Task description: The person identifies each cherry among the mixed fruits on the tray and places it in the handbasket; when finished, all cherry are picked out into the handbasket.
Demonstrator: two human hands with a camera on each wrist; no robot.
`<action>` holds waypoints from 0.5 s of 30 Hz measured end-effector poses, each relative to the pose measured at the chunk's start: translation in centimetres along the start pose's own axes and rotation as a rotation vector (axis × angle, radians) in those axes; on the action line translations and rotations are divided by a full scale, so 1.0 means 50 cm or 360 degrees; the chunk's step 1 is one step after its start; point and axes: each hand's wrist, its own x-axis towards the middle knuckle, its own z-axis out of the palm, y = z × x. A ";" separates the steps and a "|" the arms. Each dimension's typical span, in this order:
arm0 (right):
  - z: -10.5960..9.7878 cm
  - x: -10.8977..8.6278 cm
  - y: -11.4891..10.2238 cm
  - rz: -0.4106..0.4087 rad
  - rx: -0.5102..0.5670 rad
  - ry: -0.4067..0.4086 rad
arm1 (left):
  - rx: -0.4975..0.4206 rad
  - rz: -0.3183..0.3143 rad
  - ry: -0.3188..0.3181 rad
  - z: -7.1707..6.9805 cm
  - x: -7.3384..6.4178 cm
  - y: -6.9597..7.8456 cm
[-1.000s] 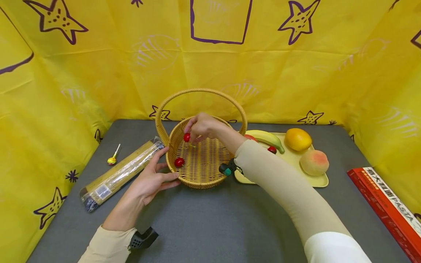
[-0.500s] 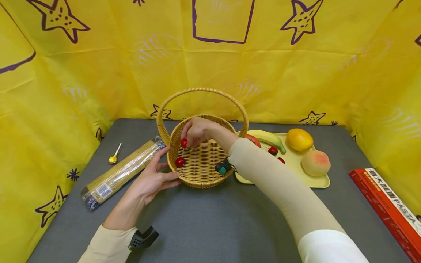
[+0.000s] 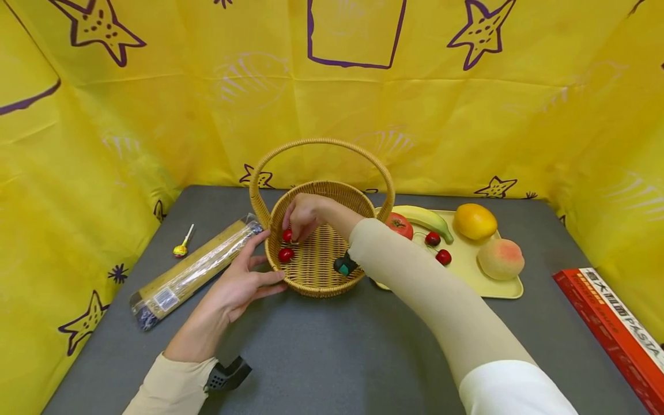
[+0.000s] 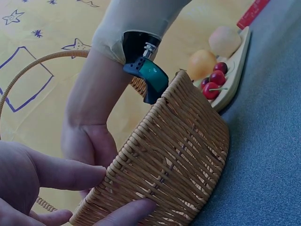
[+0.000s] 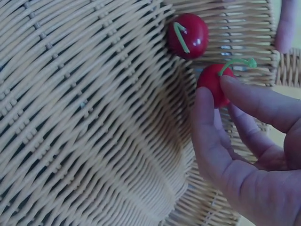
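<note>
A round wicker basket (image 3: 321, 291) with a tall hoop handle stands in the middle of the table. At its left side, my left hand (image 3: 241, 285) holds the rim; in the left wrist view one finger lies at the rim and another along the outer wall. Deep inside the basket, my right hand (image 3: 306, 214) pinches a red cherry (image 5: 211, 84) between thumb and fingers. Its green stem points up past the thumb in the right wrist view. A second cherry (image 5: 189, 36) lies close beside it against the basket wall.
On the right, a cream tray (image 3: 467, 282) bears a banana (image 3: 427, 220), a red tomato-like fruit (image 3: 399, 225), a mango (image 3: 474, 222), a peach (image 3: 500, 259) and cherries (image 3: 443, 257). A wrapped noodle pack (image 3: 197, 268) and lollipop (image 3: 180, 250) lie left; a pasta box (image 3: 609, 328) lies far right.
My right hand has lowered the pinched cherry toward the basket's bottom, near the other cherry. My left hand has stayed on the rim. More cherries on the tray show from behind the right arm.
</note>
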 end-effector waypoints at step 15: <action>0.032 0.005 -0.003 0.0032 -0.0139 0.0048 | -0.0006 0.0004 0.0000 0.001 0.000 -0.001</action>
